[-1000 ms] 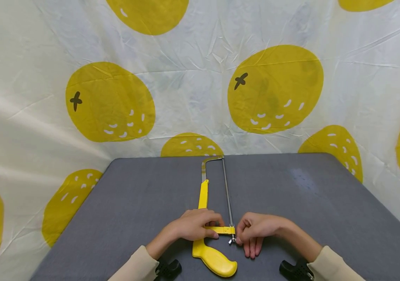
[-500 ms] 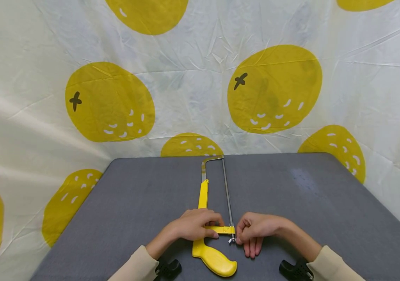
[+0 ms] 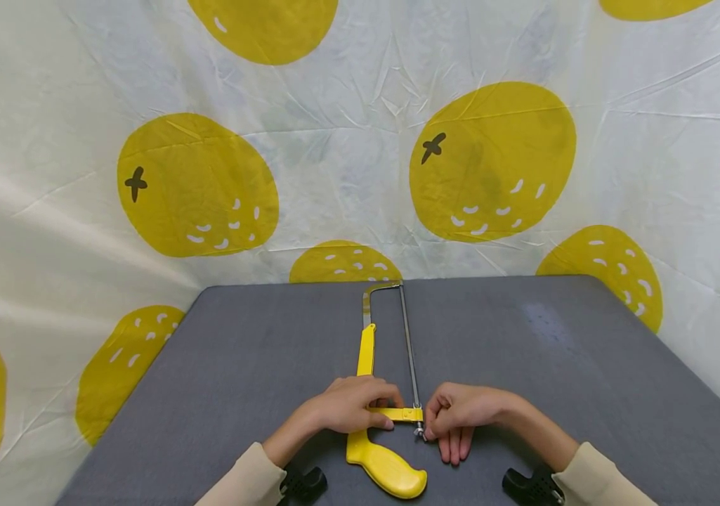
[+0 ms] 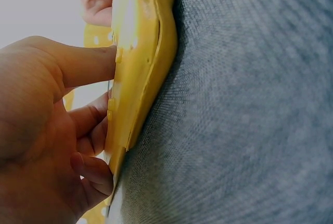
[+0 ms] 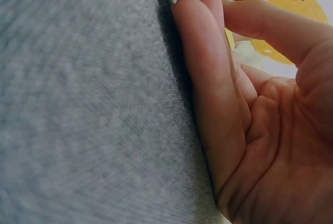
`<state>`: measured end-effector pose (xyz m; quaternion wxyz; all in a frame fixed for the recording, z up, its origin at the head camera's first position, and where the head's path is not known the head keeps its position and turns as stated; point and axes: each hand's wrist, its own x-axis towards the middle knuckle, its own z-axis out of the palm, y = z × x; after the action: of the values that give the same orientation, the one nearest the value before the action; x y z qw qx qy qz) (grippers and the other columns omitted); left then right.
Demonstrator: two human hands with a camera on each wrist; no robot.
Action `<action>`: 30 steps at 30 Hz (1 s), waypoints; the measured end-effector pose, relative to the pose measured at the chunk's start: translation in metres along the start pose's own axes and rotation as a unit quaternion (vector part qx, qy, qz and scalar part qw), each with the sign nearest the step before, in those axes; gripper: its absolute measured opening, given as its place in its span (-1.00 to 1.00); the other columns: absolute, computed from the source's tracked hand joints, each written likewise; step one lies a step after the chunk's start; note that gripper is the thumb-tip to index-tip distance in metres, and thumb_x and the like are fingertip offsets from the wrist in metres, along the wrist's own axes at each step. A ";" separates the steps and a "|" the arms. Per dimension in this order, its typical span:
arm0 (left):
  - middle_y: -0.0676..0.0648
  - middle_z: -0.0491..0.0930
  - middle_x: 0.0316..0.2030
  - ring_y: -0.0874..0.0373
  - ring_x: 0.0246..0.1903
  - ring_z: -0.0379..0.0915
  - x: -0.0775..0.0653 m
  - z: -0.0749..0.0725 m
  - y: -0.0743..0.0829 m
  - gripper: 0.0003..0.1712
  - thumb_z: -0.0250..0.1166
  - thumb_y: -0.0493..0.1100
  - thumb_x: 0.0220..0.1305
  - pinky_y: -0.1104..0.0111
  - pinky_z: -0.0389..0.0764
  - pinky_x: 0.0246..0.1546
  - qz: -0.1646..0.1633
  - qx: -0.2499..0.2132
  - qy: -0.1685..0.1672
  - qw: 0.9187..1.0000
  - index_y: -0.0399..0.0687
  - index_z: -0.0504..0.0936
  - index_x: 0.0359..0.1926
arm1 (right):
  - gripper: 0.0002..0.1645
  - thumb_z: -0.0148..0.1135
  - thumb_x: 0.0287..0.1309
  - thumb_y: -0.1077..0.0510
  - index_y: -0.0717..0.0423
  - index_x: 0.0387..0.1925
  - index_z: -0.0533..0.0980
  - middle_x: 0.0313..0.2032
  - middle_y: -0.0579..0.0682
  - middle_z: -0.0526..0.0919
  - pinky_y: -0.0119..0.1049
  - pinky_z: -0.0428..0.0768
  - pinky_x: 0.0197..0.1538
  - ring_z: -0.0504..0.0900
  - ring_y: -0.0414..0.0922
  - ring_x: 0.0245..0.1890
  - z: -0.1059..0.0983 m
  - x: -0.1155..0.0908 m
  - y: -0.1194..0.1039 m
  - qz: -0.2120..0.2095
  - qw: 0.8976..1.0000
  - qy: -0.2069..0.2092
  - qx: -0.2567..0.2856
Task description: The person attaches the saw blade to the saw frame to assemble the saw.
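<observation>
A hacksaw with a yellow handle and a thin metal blade lies flat on the grey table. My left hand grips the frame at its yellow lower arm, thumb on the near side and fingers on the far side. In the left wrist view the thumb presses on the yellow frame. Just below the blade's near end sits a small silver wing nut. My right hand pinches it between thumb and forefinger, while its other fingers rest on the table.
The dark grey tabletop reaches to a white cloth printed with yellow fruit, which hangs behind it and along the left side. A black wrist camera sits under the left wrist and another black camera under the right.
The wing nut has turned slightly and its wings now point toward the right thumb. Both hands and the hacksaw have stayed in the same place.
</observation>
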<state>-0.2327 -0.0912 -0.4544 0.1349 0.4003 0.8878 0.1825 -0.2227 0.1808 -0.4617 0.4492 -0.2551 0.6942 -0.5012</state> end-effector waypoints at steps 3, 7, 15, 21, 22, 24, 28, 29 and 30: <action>0.25 0.46 -0.37 0.41 -0.40 0.33 0.000 0.000 0.000 -0.80 0.37 0.09 0.38 0.48 0.31 -0.39 0.000 0.000 0.002 1.000 0.47 0.66 0.00 | -0.74 0.21 0.33 0.24 0.44 -0.21 0.63 -0.55 -0.09 0.76 -0.43 0.65 -0.51 0.73 -0.33 -0.59 0.000 0.000 0.000 0.000 1.000 0.000 -0.001; 0.25 0.46 -0.36 0.41 -0.40 0.34 0.000 0.001 0.000 -0.80 0.37 0.09 0.38 0.48 0.31 -0.39 0.000 -0.002 0.003 1.000 0.48 0.66 0.00 | -0.76 0.19 0.32 0.25 0.40 -0.20 0.64 -0.55 -0.10 0.75 -0.43 0.65 -0.51 0.73 -0.32 -0.59 0.000 0.000 -0.001 0.000 1.000 0.002 -0.002; 0.24 0.46 -0.38 0.41 -0.41 0.33 0.000 0.001 -0.001 -0.82 0.37 0.09 0.38 0.48 0.31 -0.40 0.001 -0.004 0.003 1.000 0.48 0.65 -0.02 | -0.72 0.25 0.30 0.21 0.43 -0.17 0.66 -0.56 -0.10 0.75 -0.43 0.64 -0.52 0.72 -0.32 -0.60 0.001 0.000 -0.001 0.001 1.000 0.007 -0.007; 0.25 0.47 -0.37 0.41 -0.40 0.34 0.000 0.001 -0.001 -0.81 0.37 0.09 0.38 0.48 0.32 -0.39 0.003 -0.003 0.003 1.000 0.48 0.66 -0.02 | -0.68 0.30 0.34 0.11 0.37 -0.21 0.68 -0.56 -0.11 0.75 -0.43 0.64 -0.52 0.72 -0.33 -0.61 0.001 0.001 -0.002 0.004 1.000 0.010 -0.014; 0.25 0.47 -0.37 0.40 -0.40 0.34 0.000 0.001 -0.001 -0.81 0.37 0.09 0.39 0.48 0.32 -0.39 0.003 -0.004 0.002 1.000 0.48 0.66 -0.01 | -0.68 0.30 0.35 0.10 0.36 -0.22 0.68 -0.56 -0.11 0.75 -0.43 0.64 -0.52 0.71 -0.33 -0.61 0.002 0.001 -0.003 0.006 1.000 0.010 -0.014; 0.25 0.47 -0.36 0.40 -0.40 0.34 0.000 0.001 -0.001 -0.80 0.37 0.08 0.39 0.48 0.32 -0.39 0.002 -0.006 0.000 1.000 0.47 0.66 0.00 | -0.66 0.30 0.36 0.07 0.35 -0.23 0.68 -0.55 -0.10 0.76 -0.43 0.64 -0.52 0.71 -0.34 -0.61 0.002 0.001 -0.003 0.009 1.000 0.011 -0.014; 0.25 0.48 -0.35 0.40 -0.39 0.34 0.001 0.001 -0.001 -0.80 0.37 0.08 0.39 0.48 0.32 -0.37 0.001 -0.007 -0.002 1.000 0.47 0.66 0.00 | -0.67 0.30 0.37 0.05 0.30 -0.23 0.70 -0.56 -0.10 0.76 -0.43 0.63 -0.53 0.72 -0.32 -0.61 0.002 0.000 -0.004 0.010 1.000 0.015 -0.013; 0.25 0.48 -0.35 0.40 -0.39 0.34 0.001 0.001 -0.001 -0.80 0.37 0.08 0.39 0.48 0.33 -0.37 0.001 -0.007 -0.003 1.000 0.47 0.66 0.00 | -0.67 0.30 0.37 0.05 0.29 -0.23 0.70 -0.56 -0.10 0.76 -0.43 0.63 -0.53 0.72 -0.32 -0.61 0.002 0.000 -0.004 0.011 1.000 0.017 -0.014; 0.25 0.48 -0.35 0.40 -0.39 0.34 0.001 0.001 -0.001 -0.80 0.37 0.08 0.39 0.48 0.33 -0.37 0.002 -0.007 -0.003 1.000 0.46 0.66 0.00 | -0.67 0.30 0.37 0.04 0.27 -0.23 0.71 -0.56 -0.10 0.76 -0.43 0.63 -0.54 0.72 -0.31 -0.62 0.002 0.000 -0.004 0.012 1.000 0.019 -0.014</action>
<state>-0.2335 -0.0908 -0.4557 0.1400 0.4012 0.8855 0.1878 -0.2215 0.1781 -0.4585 0.4382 -0.2436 0.7124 -0.4911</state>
